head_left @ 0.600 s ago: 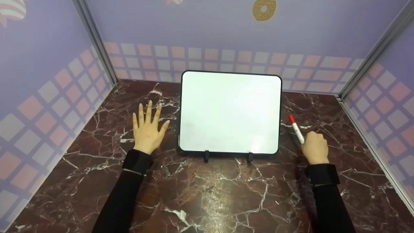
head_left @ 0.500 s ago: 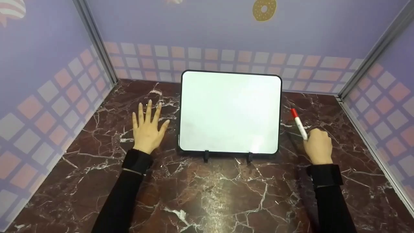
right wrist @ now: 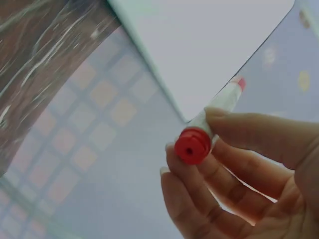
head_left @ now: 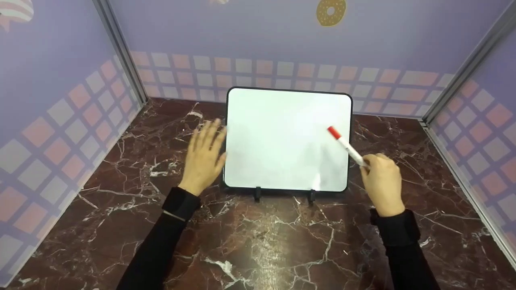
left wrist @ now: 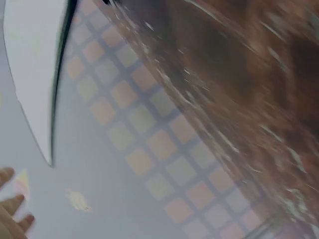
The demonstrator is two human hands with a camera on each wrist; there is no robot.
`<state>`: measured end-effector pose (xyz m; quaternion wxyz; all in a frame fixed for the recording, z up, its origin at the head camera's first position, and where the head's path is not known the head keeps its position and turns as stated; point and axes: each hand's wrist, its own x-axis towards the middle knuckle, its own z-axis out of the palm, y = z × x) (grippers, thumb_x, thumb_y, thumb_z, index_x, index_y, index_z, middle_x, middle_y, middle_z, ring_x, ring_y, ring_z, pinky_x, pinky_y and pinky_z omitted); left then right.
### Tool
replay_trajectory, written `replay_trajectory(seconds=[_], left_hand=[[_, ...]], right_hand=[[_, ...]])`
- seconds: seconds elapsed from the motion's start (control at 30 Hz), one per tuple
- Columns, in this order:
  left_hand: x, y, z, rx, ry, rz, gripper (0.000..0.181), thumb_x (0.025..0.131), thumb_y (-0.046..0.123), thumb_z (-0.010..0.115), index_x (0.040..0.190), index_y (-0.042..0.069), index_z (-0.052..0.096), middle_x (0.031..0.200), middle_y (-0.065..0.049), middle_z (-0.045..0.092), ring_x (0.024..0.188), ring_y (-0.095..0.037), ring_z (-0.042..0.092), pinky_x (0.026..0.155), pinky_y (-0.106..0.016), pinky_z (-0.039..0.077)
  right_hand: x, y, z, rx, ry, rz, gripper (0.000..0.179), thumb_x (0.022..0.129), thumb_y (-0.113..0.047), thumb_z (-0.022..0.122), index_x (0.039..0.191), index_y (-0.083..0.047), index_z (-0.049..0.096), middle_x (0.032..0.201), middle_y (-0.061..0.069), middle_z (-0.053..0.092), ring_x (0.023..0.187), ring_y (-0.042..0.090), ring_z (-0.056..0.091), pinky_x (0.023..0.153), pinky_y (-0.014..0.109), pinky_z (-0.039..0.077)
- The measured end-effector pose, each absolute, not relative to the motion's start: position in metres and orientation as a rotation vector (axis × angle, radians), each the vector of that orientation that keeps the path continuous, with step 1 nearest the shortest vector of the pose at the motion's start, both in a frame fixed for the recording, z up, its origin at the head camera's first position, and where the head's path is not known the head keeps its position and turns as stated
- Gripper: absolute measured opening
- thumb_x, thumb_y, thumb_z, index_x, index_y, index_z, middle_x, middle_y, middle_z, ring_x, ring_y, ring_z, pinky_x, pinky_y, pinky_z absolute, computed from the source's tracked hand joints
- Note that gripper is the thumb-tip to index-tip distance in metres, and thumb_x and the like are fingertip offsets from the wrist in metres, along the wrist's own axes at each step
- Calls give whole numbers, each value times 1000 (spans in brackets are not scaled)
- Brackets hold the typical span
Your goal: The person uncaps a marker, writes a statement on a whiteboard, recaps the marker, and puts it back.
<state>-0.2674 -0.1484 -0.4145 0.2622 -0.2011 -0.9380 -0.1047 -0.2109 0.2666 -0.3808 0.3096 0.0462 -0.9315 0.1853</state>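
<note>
A blank whiteboard (head_left: pixel 282 141) with a black frame stands upright on small black feet. At its right side, my right hand (head_left: pixel 383 181) pinches a white marker (head_left: pixel 351 152) with a red cap, which points up and left in front of the board's right edge. In the right wrist view, the thumb and fingers grip the marker's white barrel (right wrist: pixel 227 99) near its red rear end. My left hand (head_left: pixel 203 157) is beside the board's left edge with fingers extended; whether it touches the frame I cannot tell. Only some of its fingertips (left wrist: pixel 15 206) show in the left wrist view.
The board stands on a dark red marbled tabletop (head_left: pixel 266 241). Purple panels with pink and white squares (head_left: pixel 282 36) enclose the back and both sides, joined by grey metal posts (head_left: pixel 121 48).
My left hand has shifted right, up to the board's left edge. The right hand has lifted the marker and brought it left, so its cap overlaps the board in the head view.
</note>
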Motion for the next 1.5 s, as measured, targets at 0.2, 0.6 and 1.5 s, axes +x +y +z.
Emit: replay_trajectory(seconds=[0.2,0.6,1.5], left_hand=[[-248,-111,-408,-1009,-2314,-197,65,87,21,73,145,10,47,149,-9,49,134,-26,49,114,-43,40],[-232,-82,-420,-1231,-2150,-369,41,82,17,80,121,10,69,110,-3,72,98,-18,68,90,-30,56],[-227,-76,-421,-1127,-2336,-486,15,93,13,67,105,4,70,102,-8,69,92,-21,64,84,-30,57]], right_hand=[[-201,228,-386,283,-2508,494,16,78,9,74,94,8,73,85,22,69,78,39,65,69,49,59],[-177,184,-399,574,-2512,397,18,78,6,77,95,-1,74,88,9,68,79,25,59,67,35,57],[-184,181,-406,674,-2392,475,13,84,2,72,98,1,72,89,15,72,82,28,70,74,37,61]])
